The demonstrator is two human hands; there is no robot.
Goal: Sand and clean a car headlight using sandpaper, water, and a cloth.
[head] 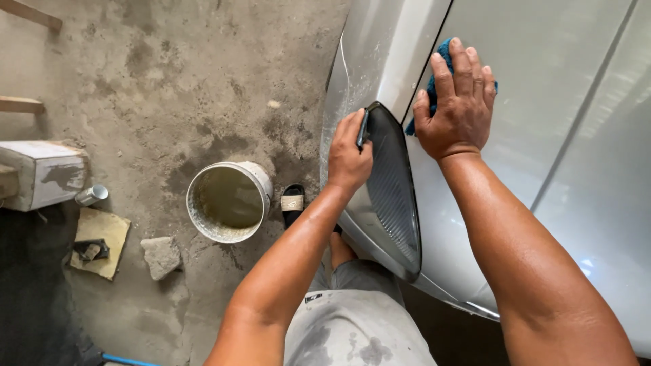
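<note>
**Bare arms, stained grey shorts**

Both forearms are bare, with no sleeves, watch or rings on the left hand or right hand. Below the left hand: grey shorts with dark blotches, and a black sandal with a tan strap.

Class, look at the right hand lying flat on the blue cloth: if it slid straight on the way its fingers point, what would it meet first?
The right hand points up the picture. Past the blue cloth lies only bare silver car panel; the way looks free to the picture's edge, though the dark panel seam runs close on its left.
</note>
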